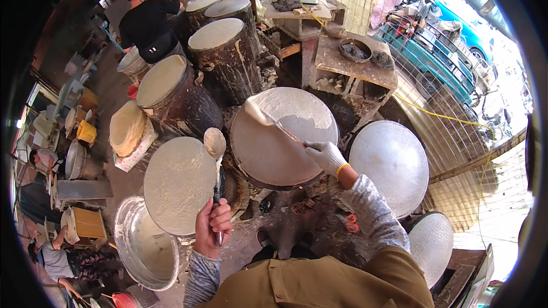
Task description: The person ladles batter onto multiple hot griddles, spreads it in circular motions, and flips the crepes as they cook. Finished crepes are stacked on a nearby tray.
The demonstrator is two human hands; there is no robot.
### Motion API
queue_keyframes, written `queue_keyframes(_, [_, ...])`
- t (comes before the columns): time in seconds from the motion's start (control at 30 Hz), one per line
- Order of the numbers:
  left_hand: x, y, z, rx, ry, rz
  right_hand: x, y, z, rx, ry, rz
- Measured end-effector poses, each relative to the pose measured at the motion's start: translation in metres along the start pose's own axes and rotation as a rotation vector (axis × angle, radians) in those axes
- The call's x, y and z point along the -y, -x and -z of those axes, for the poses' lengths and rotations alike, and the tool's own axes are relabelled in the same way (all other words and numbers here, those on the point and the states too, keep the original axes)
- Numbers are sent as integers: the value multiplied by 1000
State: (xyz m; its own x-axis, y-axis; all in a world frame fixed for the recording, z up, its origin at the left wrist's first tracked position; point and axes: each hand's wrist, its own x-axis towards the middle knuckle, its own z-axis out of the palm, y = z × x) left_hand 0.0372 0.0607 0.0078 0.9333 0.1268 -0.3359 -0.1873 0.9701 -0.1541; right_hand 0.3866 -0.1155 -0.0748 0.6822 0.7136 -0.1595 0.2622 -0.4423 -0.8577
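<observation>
My bare left hand (211,226) is closed round the black handle of a ladle (214,144). The ladle's batter-smeared bowl points up beside a round griddle covered in pale batter (178,188). My right hand (326,158), in a white knit glove, grips the handle of a batter spreader (260,111). Its coated blade lies at the upper left of the middle round griddle (274,151). Pale batter (302,105) covers that griddle's far part; the near part is a bare, grey-brown surface.
A metal basin (171,276) of batter stands at lower left. Stacked thin flatbreads (127,128) lie left of several batter-topped drum stoves (216,34). Bare griddles (388,165) stand right. Another person (145,20) bends at far left; a wire fence (439,125) runs along the right.
</observation>
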Motion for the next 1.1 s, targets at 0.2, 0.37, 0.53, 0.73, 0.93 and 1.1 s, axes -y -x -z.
queue_keyframes(0.2, [9, 7, 2, 16, -4, -46, -12, -26, 54, -57, -25, -128])
queue_keyframes(0.37, [14, 10, 5, -27, 13, -81, 10, -7, 33, 195, 45, -19])
queue_keyframes(0.53, [14, 12, 9, 19, -3, -78, -6, -29, 58, 54, -119, -91])
queue_keyframes(0.73, [16, 9, 10, -36, 1, -110, 8, -17, 33, 295, 30, -87])
queue_keyframes(0.93, [8, 11, 19, -19, -3, -103, 8, -29, 56, 212, -222, -224])
queue_keyframes(1.1, [4, 3, 20, -38, 14, -78, 11, -22, 34, 407, -105, -190])
